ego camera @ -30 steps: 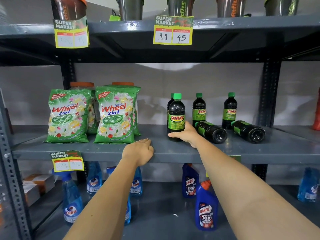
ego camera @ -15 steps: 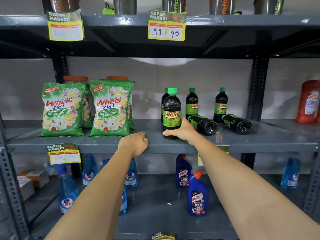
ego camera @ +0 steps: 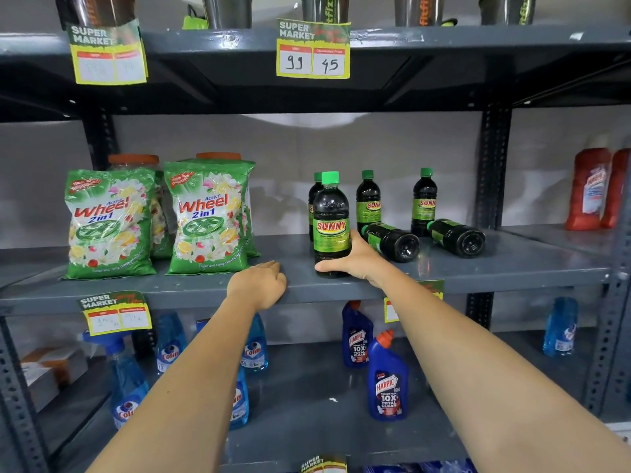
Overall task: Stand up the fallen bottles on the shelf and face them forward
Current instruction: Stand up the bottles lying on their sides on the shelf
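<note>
On the grey middle shelf (ego camera: 512,268) stand dark Sunny bottles with green caps. My right hand (ego camera: 355,259) grips the base of the front upright bottle (ego camera: 331,220), whose label faces me. Behind it another bottle (ego camera: 313,199) is mostly hidden. Two more upright bottles (ego camera: 368,199) (ego camera: 424,201) stand at the back. Two bottles lie on their sides, bases toward me: one (ego camera: 392,241) just right of my hand, the other (ego camera: 457,236) farther right. My left hand (ego camera: 257,285) rests curled on the shelf's front edge, holding nothing.
Green Wheel detergent bags (ego camera: 208,216) stand at the shelf's left, with orange-lidded jars behind. Red bottles (ego camera: 594,189) sit in the right bay. Blue Colin sprays (ego camera: 129,384) and Harpic bottles (ego camera: 387,377) fill the lower shelf. Price tags (ego camera: 312,49) hang from the shelf above.
My right hand has closed more firmly around the front bottle's base. My view has shifted slightly right and down. The left hand has stayed on the shelf edge.
</note>
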A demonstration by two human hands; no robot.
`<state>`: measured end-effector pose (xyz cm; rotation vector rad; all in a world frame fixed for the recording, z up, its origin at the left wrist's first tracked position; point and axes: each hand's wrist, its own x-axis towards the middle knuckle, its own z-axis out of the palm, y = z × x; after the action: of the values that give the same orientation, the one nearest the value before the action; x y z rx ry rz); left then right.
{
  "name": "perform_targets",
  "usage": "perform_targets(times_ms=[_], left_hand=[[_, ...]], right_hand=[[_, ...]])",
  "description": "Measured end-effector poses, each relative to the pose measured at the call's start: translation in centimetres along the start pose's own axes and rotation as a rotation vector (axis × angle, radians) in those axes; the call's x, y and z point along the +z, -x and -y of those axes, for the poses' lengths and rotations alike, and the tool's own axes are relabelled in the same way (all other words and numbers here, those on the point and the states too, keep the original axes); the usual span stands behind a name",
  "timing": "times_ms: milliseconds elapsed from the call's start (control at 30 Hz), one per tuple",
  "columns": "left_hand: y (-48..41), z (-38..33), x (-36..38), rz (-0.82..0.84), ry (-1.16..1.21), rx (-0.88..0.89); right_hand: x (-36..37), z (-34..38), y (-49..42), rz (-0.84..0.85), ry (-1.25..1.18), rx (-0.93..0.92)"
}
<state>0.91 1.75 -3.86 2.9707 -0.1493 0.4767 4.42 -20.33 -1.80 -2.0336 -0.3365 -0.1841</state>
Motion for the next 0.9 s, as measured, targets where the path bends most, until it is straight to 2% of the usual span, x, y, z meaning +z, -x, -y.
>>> perform_targets(times_ms=[67, 133, 233, 300, 333, 400, 500, 633, 767, 900], left_hand=[[-0.1, 0.1, 0.1, -0.008, 0.021, 0.004], [0.4, 0.1, 0.3, -0.114, 0.059, 0.024], [1.9, -1.0, 0.2, -0.536, 0.08, 0.118], [2.8, -3.6, 0.1, -0.754, 0.081, 0.273], [3.2, -5.4, 0.1, -0.781, 0.084, 0.372], [3.6, -9.4, 0.7, -0.719, 0.085, 0.563], [2.9, -14.7, 2.4, -0.532, 0.061, 0.675], [1.1, -17.4, 4.0, -0.38, 0.025, 0.437], [1.2, -17.8, 4.8, -0.437, 0.023, 0.379], [1.2, -17.7, 5.1, -0.441, -0.006, 0.365]], right_hand=[[-0.3, 0.3, 0.4, 0.021, -0.046, -0.015], [-0.9, 0.9, 0.8, -0.009, -0.131, -0.038], [-2.8, 1.4, 0.5, -0.339, -0.234, -0.079], [-5.3, 1.3, 0.1, -0.578, -0.216, -0.1], [-6.6, 1.0, -0.1, -0.656, -0.141, -0.095], [-9.0, 0.1, -0.5, -0.718, 0.054, -0.057], [-11.1, -1.5, -1.5, -0.624, 0.225, 0.065], [-11.6, -2.5, -3.2, -0.411, 0.343, 0.146], [-10.9, -1.9, -4.0, -0.209, 0.399, 0.2], [-10.1, -1.2, -4.5, -0.127, 0.528, 0.269]])
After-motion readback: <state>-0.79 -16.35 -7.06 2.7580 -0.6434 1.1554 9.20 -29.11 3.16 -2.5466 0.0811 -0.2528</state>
